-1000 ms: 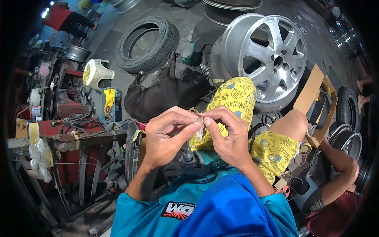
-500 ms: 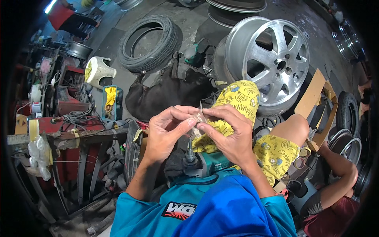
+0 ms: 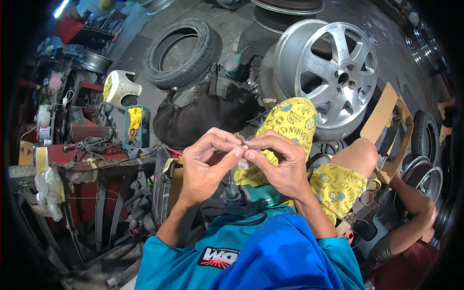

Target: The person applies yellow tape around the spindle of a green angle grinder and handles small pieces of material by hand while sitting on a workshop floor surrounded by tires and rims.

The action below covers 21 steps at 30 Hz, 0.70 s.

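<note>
My left hand (image 3: 208, 166) and my right hand (image 3: 282, 169) meet above my lap, fingertips pinched together on a small, crumpled tan strip (image 3: 243, 162); its material is too small to tell. The fingers cover part of it. Beneath them a teal and dark power tool (image 3: 261, 197) with a metal spindle end (image 3: 231, 192) rests in my lap, between my blue-green shirt and the yellow printed shorts (image 3: 287, 116) on my legs.
A black dog (image 3: 203, 116) lies ahead, near a tyre (image 3: 159, 77) and silver wheel (image 3: 328, 72). A cluttered metal bench (image 3: 82, 171) is left, cardboard (image 3: 379, 116) right. Another person (image 3: 411, 256) sits at lower right; someone stands (image 3: 70, 31) at upper left.
My fingertips have shifted around the strip, whose tip rose above them half a second ago and now looks bent or folded between them. Both hands stay in much the same place.
</note>
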### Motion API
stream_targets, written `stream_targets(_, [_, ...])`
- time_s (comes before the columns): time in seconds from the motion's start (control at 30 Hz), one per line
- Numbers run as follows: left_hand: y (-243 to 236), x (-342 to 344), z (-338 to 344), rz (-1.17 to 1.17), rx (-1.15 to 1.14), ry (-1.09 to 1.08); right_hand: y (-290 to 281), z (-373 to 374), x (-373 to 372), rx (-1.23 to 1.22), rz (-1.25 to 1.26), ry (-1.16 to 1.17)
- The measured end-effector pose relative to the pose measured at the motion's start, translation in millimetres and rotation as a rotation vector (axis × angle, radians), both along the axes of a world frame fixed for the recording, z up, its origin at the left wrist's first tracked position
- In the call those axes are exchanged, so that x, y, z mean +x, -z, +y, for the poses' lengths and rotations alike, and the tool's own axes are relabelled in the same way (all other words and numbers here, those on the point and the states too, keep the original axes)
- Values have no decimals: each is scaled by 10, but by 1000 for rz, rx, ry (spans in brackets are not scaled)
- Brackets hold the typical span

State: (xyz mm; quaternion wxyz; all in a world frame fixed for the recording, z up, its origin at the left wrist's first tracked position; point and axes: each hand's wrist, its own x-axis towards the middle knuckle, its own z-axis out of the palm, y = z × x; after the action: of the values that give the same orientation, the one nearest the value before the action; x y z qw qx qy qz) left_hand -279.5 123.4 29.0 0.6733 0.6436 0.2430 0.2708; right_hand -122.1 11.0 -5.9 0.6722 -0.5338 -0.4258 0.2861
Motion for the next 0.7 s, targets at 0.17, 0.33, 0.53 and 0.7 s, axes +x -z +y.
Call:
stream_targets(0.17, [24, -22, 15, -10, 97, 3, 10, 34, -67, 16, 60, 14])
stream_targets(0.33, [40, -41, 16, -60, -50, -21, 69, 140, -179, -23, 217, 71])
stream_targets(0.53, [36, -119, 245, -96, -415, -125, 130, 328, -20, -28, 364, 105])
stream_targets(0.7, [9, -80, 336, 19, -443, -95, 147, 245, 88, -121, 513, -286])
